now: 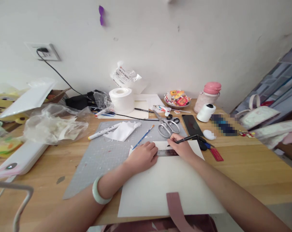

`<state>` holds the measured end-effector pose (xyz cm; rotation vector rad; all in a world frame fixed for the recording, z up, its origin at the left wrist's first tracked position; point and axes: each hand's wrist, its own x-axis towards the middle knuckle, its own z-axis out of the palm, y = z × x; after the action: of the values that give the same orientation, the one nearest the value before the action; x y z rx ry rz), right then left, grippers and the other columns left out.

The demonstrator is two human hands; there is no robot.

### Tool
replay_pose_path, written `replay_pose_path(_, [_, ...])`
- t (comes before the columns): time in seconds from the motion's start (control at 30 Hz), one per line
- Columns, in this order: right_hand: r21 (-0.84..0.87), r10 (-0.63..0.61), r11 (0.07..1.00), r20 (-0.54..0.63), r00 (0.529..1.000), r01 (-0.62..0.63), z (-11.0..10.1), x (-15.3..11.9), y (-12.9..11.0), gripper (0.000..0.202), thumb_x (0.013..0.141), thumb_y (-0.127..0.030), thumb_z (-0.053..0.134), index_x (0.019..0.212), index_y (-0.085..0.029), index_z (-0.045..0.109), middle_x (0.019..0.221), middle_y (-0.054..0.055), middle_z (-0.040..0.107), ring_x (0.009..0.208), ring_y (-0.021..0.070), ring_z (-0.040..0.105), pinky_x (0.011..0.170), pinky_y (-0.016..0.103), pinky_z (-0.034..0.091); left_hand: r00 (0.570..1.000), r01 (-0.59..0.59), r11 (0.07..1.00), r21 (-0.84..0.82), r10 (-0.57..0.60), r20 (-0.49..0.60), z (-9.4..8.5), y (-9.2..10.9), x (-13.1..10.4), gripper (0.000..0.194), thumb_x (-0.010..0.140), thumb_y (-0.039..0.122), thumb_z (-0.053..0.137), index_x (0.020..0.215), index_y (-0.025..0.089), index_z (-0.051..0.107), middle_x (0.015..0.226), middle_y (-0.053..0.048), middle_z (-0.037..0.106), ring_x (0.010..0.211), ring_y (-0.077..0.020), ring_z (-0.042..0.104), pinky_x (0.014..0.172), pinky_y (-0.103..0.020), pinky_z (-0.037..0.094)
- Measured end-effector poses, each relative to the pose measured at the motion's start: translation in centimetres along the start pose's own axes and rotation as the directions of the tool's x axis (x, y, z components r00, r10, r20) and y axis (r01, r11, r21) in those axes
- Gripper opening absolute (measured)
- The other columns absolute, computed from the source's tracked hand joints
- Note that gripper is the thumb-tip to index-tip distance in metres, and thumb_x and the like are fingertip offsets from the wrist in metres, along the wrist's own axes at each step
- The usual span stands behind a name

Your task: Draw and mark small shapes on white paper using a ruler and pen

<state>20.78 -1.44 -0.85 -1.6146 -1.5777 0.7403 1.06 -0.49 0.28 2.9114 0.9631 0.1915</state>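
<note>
"Head view, nearest first: what lies closest to the body?"

"A dusty-pink fabric strap laps over the near edge of a large rectangular white sheet. The sheet lies flat, partly on the pale wooden table and partly over a grey gridded cutting mat."

"How much is done on it?"

"Little that I can see. Its wide near part is bare, and the outline looks whole. Whether a faint line runs near the far edge, I cannot tell; the hands hide some of it."

"And those hands?"

"Beyond a pale green bangle, the left hand rests toward the far edge, fingers close together and lightly bent, at the left end of a shiny dark-grey ruler-like strip. The right hand pinches a slim black pen between thumb and fingers, its tip just beyond the strip."

"Which stage would you call that?"

"Measuring or marking, I judge, and early on: most of the surface carries nothing."

"Farther off?"

"A thin blue-handled brush and large silver metal scissors lie loose, in neither hand. Past them, a thick white roll and a pink-lidded bottle stand toward the wall."
</note>
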Motion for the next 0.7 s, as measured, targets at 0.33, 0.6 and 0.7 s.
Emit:
replay_pose_path(0.33, [-0.012, 0.021, 1.000, 0.025, 0.999, -0.021, 0.09, -0.09, 0.05, 0.019, 0.072, -0.030, 0.047, 0.059, -0.021, 0.037, 0.049, -0.006, 0.040, 0.049, 0.0109, 0.040, 0.049, 0.023, 0.030, 1.000, -0.024, 1.000, -0.009, 0.024, 0.007, -0.26, -0.01, -0.19, 0.017, 0.086, 0.021, 0.039, 0.088, 0.017, 0.056, 0.091, -0.006, 0.057, 0.085, -0.0188, 0.052, 0.072, -0.032, 0.046])
replay_pose_path(0.6, [-0.031, 0.006, 1.000, 0.088, 0.996, -0.003, -0.04, -0.22, -0.06, 0.015, 0.070, -0.026, 0.048, 0.059, -0.021, 0.039, 0.050, -0.006, 0.044, 0.049, 0.0112, 0.043, 0.049, 0.023, 0.030, 1.000, -0.015, 1.000, -0.005, 0.015, 0.013, -0.24, 0.11, -0.18, 0.018, 0.086, 0.022, 0.038, 0.090, 0.017, 0.055, 0.092, -0.006, 0.056, 0.086, -0.0192, 0.051, 0.073, -0.032, 0.045])
replay_pose_path(0.7, [-0.037, 0.007, 0.999, 0.114, 0.993, -0.003, -0.07, -0.26, -0.02, 0.015, 0.071, -0.027, 0.048, 0.059, -0.021, 0.040, 0.050, -0.005, 0.046, 0.049, 0.0116, 0.044, 0.049, 0.023, 0.030, 1.000, -0.017, 1.000, -0.005, 0.017, 0.015, -0.22, 0.07, -0.18, 0.018, 0.087, 0.022, 0.038, 0.091, 0.017, 0.055, 0.092, -0.006, 0.056, 0.087, -0.0191, 0.051, 0.073, -0.032, 0.045])
